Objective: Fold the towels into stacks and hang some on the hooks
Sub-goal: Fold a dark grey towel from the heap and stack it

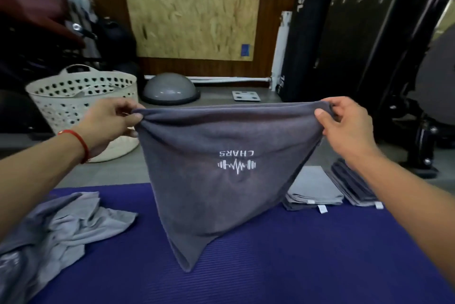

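Observation:
A dark grey towel (221,193) with a white upside-down logo hangs stretched in the air between my two hands. My left hand (112,122) pinches its upper left corner and my right hand (344,124) pinches its upper right corner. The towel's lower tip touches the purple mat (295,254). Crumpled light grey towels (56,230) lie on the mat at the left. Behind the held towel, at the right, sit two folded stacks: a light grey stack (314,188) and a darker stack (352,185).
A white perforated laundry basket (73,101) stands on the floor behind my left hand. A grey half-ball trainer (170,89) and a bathroom scale (245,96) lie farther back. Black gym equipment (394,69) fills the right side.

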### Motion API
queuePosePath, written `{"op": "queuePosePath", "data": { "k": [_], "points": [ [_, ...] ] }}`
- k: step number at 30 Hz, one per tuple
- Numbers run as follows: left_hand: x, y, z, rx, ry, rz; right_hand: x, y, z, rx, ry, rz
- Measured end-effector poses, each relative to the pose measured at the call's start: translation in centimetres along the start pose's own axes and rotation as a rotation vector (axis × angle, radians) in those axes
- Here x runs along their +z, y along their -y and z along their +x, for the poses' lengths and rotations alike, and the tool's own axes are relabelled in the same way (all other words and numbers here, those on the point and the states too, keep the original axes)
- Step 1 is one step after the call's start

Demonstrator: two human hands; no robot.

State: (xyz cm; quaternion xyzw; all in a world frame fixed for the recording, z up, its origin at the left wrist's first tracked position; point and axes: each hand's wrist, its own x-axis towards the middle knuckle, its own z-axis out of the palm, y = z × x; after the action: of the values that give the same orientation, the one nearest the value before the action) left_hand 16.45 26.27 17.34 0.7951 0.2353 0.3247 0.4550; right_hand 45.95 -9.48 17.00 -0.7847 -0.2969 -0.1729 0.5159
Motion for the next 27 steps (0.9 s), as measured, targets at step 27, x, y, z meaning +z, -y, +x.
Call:
{"op": "queuePosePath", "data": {
  "k": [27],
  "points": [
    [4.8,0.8,2.9,-0.064,-0.320,-0.442,6.9,-3.7,4.8,0.152,0.039,0.531]
  ]
}}
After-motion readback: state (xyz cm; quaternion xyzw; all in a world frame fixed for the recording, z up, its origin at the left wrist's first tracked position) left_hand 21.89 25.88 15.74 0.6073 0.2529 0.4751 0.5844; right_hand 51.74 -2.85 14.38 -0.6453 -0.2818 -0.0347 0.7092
